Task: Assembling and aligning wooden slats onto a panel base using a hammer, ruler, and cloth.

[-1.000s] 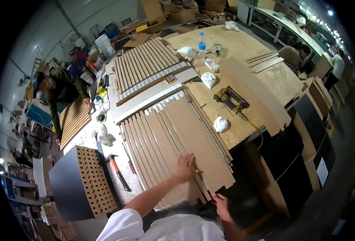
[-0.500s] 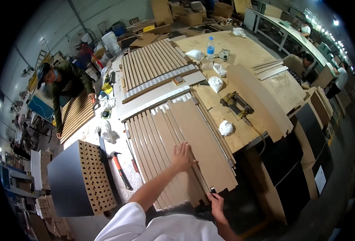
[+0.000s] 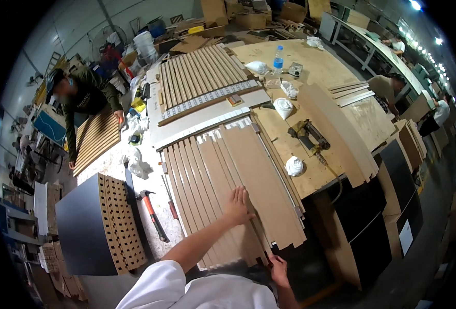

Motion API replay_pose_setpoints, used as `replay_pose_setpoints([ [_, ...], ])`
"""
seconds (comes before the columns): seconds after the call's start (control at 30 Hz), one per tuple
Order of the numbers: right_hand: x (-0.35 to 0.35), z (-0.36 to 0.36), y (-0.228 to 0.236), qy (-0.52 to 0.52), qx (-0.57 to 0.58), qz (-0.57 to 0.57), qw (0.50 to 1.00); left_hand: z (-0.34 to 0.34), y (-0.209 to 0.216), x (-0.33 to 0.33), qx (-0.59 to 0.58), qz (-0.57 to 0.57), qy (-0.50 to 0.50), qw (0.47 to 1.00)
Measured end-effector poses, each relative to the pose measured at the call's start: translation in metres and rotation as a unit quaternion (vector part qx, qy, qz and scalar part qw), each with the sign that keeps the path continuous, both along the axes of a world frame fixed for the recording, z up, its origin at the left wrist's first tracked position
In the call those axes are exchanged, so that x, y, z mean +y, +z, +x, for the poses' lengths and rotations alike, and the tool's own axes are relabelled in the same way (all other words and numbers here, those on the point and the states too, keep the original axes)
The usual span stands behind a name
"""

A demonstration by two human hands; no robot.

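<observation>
Before me lies a row of brown fibreboard strips [image 3: 192,190] laid side by side, with a wider notched brown board [image 3: 261,180] at their right. My left hand [image 3: 238,207] lies flat on the strips beside the wide board's left edge, fingers stretched forward and thumb out to the right. At the near end, my right hand [image 3: 278,270] closes its fingers on the end of a narrow brown strip [image 3: 263,242] next to the wide board. Part of that strip is hidden by my left hand.
A claw hammer [image 3: 153,215] and dark notched panels [image 3: 102,224] are at left. On the right tabletop are a nail gun [image 3: 309,138], white bags [image 3: 283,108] and a water bottle [image 3: 278,59]. Beyond stands a slatted panel [image 3: 202,72]. A co-worker [image 3: 86,95] handles slats at far left.
My right hand has shifted slightly toward me at the strip's near end. My left hand has moved slightly right, its fingers drawn closer together. The view has shifted a little.
</observation>
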State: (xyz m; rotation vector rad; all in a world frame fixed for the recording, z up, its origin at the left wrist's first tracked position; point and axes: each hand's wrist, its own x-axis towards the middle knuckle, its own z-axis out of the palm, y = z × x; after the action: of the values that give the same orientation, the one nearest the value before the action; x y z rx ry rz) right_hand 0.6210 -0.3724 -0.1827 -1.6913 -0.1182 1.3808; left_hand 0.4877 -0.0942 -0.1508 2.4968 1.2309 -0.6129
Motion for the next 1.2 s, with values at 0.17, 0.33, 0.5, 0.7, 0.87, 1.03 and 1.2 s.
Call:
replay_pose_setpoints([
  [0.17, -0.012, -0.001, -0.013, -0.081, 0.084, 0.026, 0.993, 0.006, -0.005, 0.033, 0.008, 0.017, -0.004, 1.0],
  [0.33, 0.032, 0.004, 0.016, 0.073, -0.033, 0.014, 0.997, 0.003, 0.0, 0.075, 0.036, 0.019, -0.009, 0.999],
  [0.5, -0.004, 0.006, -0.03, 0.076, 0.061, -0.033, 0.995, 0.003, -0.006, 0.093, -0.023, 0.009, 0.004, 1.0],
  [0.7, -0.001, -0.017, -0.02, 0.112, -0.042, 0.011, 0.993, -0.019, 0.009, 0.058, 0.0, -0.003, 0.075, 0.997],
  [0.87, -0.007, -0.021, -0.018, 0.076, -0.11, -0.022, 0.991, -0.016, 0.02, 0.049, 0.045, -0.002, 0.022, 0.999],
  [1.03, -0.001, -0.025, -0.031, 0.026, -0.102, 0.002, 0.994, -0.012, 0.014, 0.061, 0.05, 0.007, 0.027, 0.998],
  [1.2, 0.006, -0.013, -0.03, 0.091, 0.009, 0.023, 0.996, -0.021, 0.017, 0.081, 0.072, 0.001, 0.032, 0.997],
])
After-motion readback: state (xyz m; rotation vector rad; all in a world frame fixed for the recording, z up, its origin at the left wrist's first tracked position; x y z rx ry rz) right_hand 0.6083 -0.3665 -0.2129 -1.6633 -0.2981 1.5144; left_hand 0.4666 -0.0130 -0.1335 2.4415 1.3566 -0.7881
